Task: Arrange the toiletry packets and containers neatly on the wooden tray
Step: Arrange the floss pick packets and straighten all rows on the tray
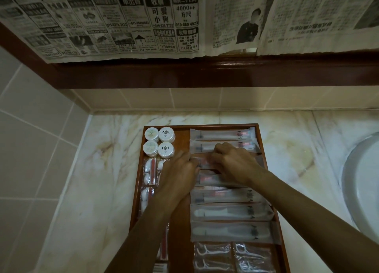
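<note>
A wooden tray [180, 141] lies on the marble counter. Several round white containers [159, 143] stand in its far left corner. A column of long clear toothbrush packets [223, 134] fills the right side, with floss-pick packets [233, 256] nearest me. Cotton packets [149, 173] lie along the left edge. My left hand [178, 174] and my right hand [231, 164] both rest on one toothbrush packet [205, 163] in the middle of the column, fingers curled over its edges. The packet is mostly hidden under my hands.
A white sink [363, 182] sits at the right edge of the counter [98, 170]. Tiled walls meet at the far left corner, and newspaper sheets [127, 20] hang above a dark wooden ledge [205, 71].
</note>
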